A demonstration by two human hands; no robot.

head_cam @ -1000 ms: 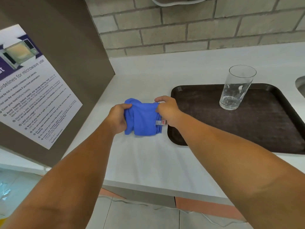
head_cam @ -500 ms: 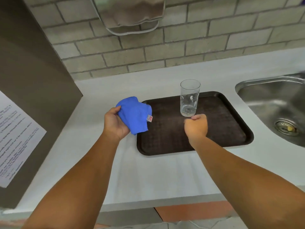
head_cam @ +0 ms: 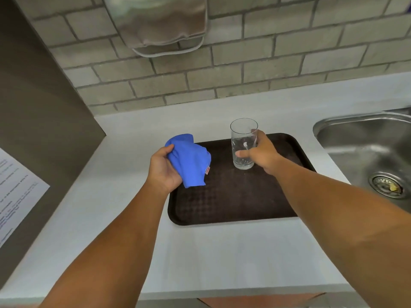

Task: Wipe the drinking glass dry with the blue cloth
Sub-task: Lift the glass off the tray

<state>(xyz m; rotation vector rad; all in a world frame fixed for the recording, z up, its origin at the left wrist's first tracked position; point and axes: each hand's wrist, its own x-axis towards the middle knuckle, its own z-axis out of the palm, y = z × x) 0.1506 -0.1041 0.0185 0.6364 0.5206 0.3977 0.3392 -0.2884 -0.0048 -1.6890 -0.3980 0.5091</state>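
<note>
A clear drinking glass (head_cam: 241, 138) stands upright at the back of a dark brown tray (head_cam: 233, 196). My right hand (head_cam: 261, 153) wraps around its right side, thumb across the front and fingers behind. The glass still rests on the tray. My left hand (head_cam: 163, 168) holds a bunched blue cloth (head_cam: 189, 160) with a small red tag, just over the tray's left edge and a hand's width left of the glass.
The tray lies on a pale grey counter (head_cam: 211, 252). A steel sink (head_cam: 367, 152) with a drain sits at the right. A brown cabinet side (head_cam: 44, 118) with a printed notice stands at the left. A metal dispenser (head_cam: 160, 25) hangs on the brick wall.
My right hand let go of the cloth, crossed the tray and closed around the glass. My left hand lifted the cloth off the counter. The view shifted right, showing the sink.
</note>
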